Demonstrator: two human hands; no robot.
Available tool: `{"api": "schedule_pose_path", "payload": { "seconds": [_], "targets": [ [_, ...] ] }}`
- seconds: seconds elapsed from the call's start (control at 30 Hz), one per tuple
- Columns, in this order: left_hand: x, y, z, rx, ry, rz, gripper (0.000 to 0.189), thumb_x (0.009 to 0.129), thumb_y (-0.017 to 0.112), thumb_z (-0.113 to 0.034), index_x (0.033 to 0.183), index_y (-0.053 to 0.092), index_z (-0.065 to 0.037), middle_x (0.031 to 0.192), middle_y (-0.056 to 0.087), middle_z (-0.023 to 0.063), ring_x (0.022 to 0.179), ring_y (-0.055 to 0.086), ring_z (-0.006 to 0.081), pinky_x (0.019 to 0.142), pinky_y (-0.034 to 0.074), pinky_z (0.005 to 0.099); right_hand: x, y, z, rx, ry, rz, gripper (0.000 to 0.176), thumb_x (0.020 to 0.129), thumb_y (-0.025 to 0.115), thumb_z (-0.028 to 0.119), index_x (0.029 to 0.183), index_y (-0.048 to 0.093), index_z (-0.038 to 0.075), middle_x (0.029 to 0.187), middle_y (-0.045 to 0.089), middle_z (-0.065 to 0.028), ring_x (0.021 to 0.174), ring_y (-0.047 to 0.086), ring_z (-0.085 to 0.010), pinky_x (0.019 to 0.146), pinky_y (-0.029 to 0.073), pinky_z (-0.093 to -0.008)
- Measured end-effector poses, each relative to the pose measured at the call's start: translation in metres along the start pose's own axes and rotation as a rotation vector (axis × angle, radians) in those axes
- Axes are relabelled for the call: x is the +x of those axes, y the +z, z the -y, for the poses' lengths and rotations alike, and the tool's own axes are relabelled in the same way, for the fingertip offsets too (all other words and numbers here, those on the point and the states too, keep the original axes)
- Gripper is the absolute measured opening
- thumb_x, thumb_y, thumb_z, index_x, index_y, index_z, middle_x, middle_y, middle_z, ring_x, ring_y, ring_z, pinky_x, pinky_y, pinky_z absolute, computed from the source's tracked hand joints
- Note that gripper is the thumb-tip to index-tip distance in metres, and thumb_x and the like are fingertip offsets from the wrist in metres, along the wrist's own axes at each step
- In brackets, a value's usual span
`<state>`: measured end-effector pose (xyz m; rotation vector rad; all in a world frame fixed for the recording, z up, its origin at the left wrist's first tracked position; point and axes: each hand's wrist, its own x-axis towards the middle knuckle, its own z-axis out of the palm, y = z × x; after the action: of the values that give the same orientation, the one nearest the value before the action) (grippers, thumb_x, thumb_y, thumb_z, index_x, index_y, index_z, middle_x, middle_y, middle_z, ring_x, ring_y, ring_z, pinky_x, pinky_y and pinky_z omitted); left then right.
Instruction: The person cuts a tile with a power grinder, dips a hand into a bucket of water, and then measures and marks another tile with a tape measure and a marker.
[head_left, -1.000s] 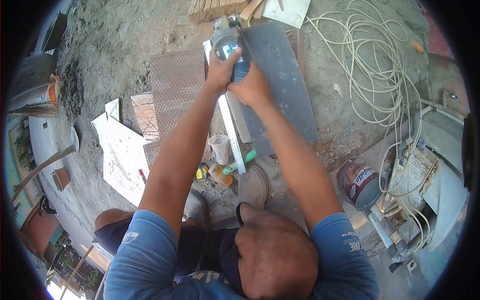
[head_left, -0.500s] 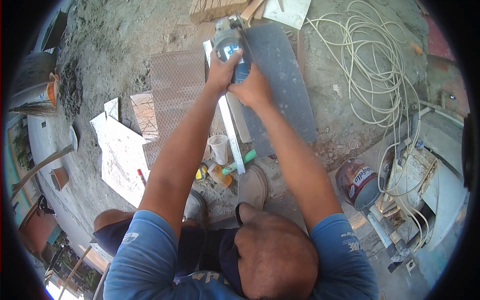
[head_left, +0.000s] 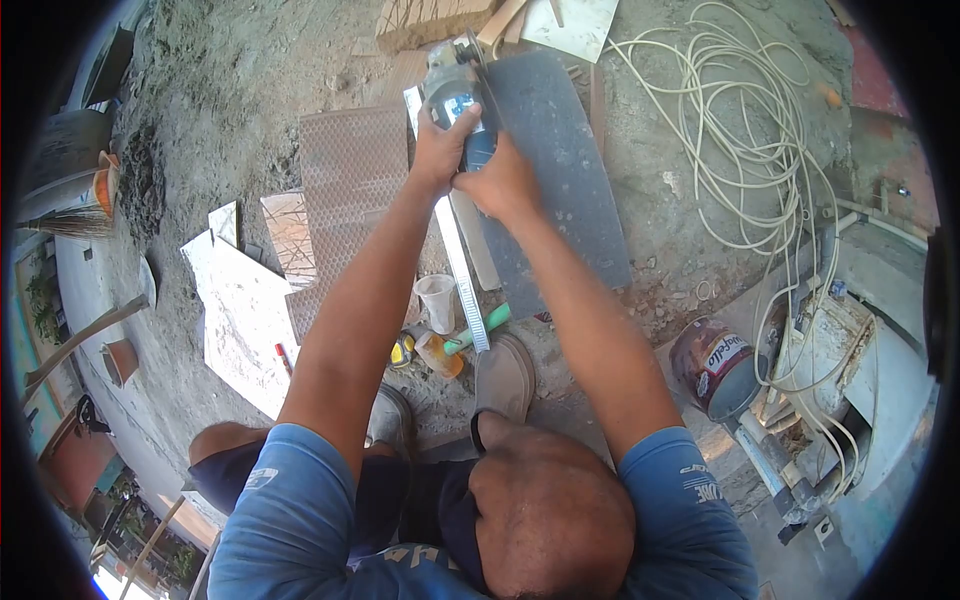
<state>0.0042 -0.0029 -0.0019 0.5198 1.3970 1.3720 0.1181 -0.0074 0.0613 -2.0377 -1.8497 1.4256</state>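
Both my hands are closed on a blue and grey angle grinder (head_left: 459,88) at the top centre. My left hand (head_left: 441,148) grips its body, the thumb lying over the label. Around the rear of the grinder wraps my right hand (head_left: 505,180). The disc (head_left: 477,52) faces away from me, near the top edge of a dark grey tile (head_left: 560,180). A metal ruler (head_left: 457,262) runs under my hands down to my shoe, beside a narrow pale strip (head_left: 474,240). How the disc meets the tile is too small to tell.
A patterned brown tile (head_left: 352,170) and white board pieces (head_left: 245,310) lie left. Near my shoes are a plastic cup (head_left: 436,302), a green tube (head_left: 478,329), an amber jar (head_left: 440,356) and a tape measure (head_left: 402,350). Right are coiled cable (head_left: 735,130) and a paint bucket (head_left: 715,368).
The grinder and my hands have shifted very slightly; my grip looks the same. The whole view has moved a little.
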Motion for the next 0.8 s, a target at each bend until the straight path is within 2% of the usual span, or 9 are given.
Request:
{"api": "schedule_pose_path", "payload": {
  "seconds": [0.4, 0.47, 0.8],
  "targets": [
    [0.0055, 0.0006, -0.0055, 0.008, -0.007, 0.012, 0.062, 0.084, 0.079, -0.027, 0.127, 0.044, 0.001, 0.1, 0.06, 0.0127, 0.078, 0.064, 0.017, 0.063, 0.055, 0.0304, 0.0042, -0.0046, 0.0038, 0.002, -0.013, 0.008, 0.066, 0.068, 0.076, 0.028, 0.122, 0.051, 0.0, 0.116, 0.065, -0.0236, 0.109, 0.064, -0.0377, 0.091, 0.053, -0.0434],
    [0.0055, 0.0024, -0.0086, 0.028, -0.055, -0.022, 0.061, 0.084, 0.078, -0.027, 0.126, 0.044, 0.001, 0.1, 0.061, 0.0127, 0.077, 0.064, 0.0169, 0.063, 0.055, 0.0304, 0.0067, -0.0041, 0.0032, 0.0, -0.031, 0.0, 0.066, 0.068, 0.076, 0.028, 0.122, 0.051, -0.001, 0.116, 0.065, -0.0239, 0.109, 0.064, -0.0383, 0.091, 0.053, -0.0435],
    [-0.0021, 0.0013, -0.0056, 0.017, -0.009, 0.013, 0.06, 0.085, 0.078, -0.026, 0.126, 0.045, 0.001, 0.099, 0.061, 0.0132, 0.076, 0.064, 0.0177, 0.062, 0.055, 0.0305, -0.0005, -0.002, -0.0012, 0.006, -0.011, -0.001, 0.07, 0.068, 0.076, 0.028, 0.125, 0.05, -0.001, 0.117, 0.065, -0.0235, 0.11, 0.064, -0.037, 0.092, 0.053, -0.043]
  ]
}}
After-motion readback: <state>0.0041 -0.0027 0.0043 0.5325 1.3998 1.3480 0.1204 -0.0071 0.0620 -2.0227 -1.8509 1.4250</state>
